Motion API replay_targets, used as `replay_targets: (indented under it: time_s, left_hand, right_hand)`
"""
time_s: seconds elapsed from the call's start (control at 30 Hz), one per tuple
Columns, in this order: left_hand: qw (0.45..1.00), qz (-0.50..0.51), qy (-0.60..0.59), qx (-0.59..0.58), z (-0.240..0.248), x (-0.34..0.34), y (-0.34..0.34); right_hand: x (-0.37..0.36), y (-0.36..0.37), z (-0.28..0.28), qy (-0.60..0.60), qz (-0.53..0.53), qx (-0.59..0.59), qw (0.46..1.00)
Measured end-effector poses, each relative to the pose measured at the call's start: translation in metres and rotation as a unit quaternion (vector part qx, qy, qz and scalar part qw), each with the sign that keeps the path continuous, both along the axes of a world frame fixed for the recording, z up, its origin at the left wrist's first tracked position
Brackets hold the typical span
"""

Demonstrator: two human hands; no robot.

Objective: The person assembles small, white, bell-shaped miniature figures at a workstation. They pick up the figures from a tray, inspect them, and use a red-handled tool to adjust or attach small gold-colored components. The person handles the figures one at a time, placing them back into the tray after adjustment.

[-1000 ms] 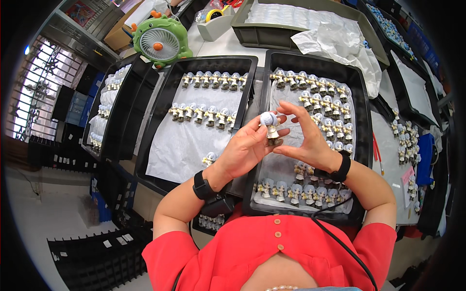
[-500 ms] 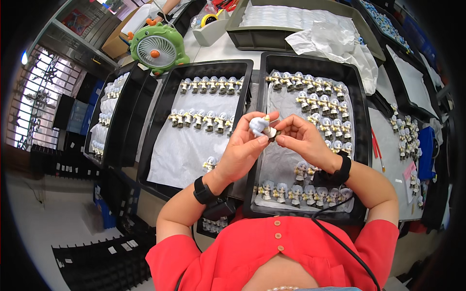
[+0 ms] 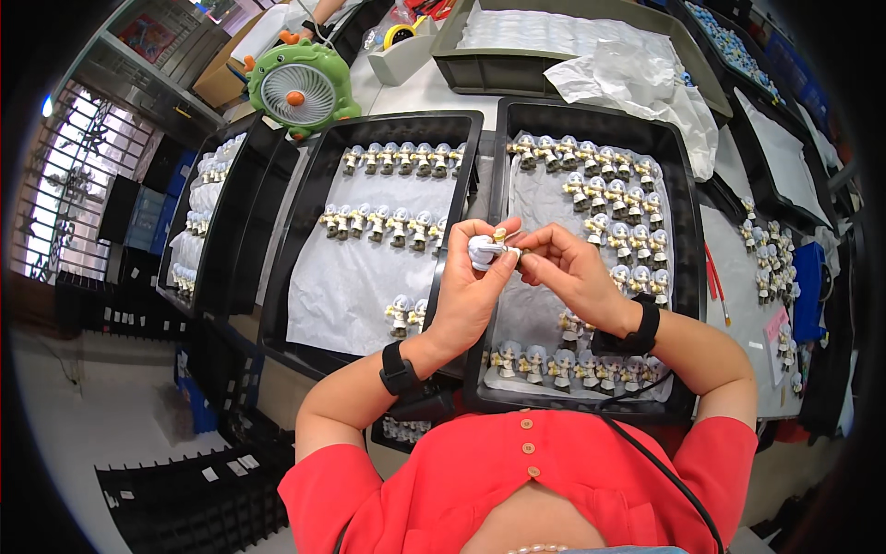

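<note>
A small white-haired figurine (image 3: 482,251) lies tilted between my two hands, above the gap between two black trays. My left hand (image 3: 471,282) closes round its head and body with thumb and fingers. At its lower end, the fingertips of my right hand (image 3: 561,268) pinch the dark base or feet; fine detail there is hidden by the fingers. Beneath my right hand is the right black tray (image 3: 593,117), lined with white paper and holding rows of similar figurines. The left black tray (image 3: 305,231) holds several more rows on paper, some next to my left wrist.
A green animal-shaped fan (image 3: 300,92) stands behind the left tray. Farther back is a large olive bin (image 3: 498,81) with crumpled white paper (image 3: 637,92) over its edge. More figurines (image 3: 773,258), a red-handled brush (image 3: 716,282) and a blue object (image 3: 810,286) lie at right. Another person's hand (image 3: 323,11) shows at the top.
The figurine has been turned and tilted in my fingers, its head shifting slightly left. My left hand and wrist have moved a little right, uncovering another figurine in the left tray.
</note>
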State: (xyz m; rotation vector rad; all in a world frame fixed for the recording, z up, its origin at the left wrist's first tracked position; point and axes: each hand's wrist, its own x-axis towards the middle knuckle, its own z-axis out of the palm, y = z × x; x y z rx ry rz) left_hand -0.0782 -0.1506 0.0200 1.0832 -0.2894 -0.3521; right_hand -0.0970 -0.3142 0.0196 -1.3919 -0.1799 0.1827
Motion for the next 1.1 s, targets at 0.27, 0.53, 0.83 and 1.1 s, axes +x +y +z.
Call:
replay_targets:
  time_s: [0.27,0.53,0.83,1.1]
  left_hand:
    - [0.999,0.003,-0.041,0.019,-0.002,-0.001,0.000]
    - [0.997,0.001,-0.054,0.051,0.000,-0.001,0.000]
    - [0.998,0.007,-0.052,0.042,0.000,-0.002,0.000]
    - [0.998,0.016,-0.051,0.040,0.000,-0.003,0.001]
  right_hand:
    - [0.002,-0.001,-0.009,-0.015,0.022,0.005,1.000]
    - [0.004,-0.005,-0.008,0.035,0.029,0.047,0.998]
    - [0.003,-0.004,-0.008,0.026,0.025,0.036,0.999]
    - [0.004,-0.003,-0.005,0.017,0.039,0.024,0.999]
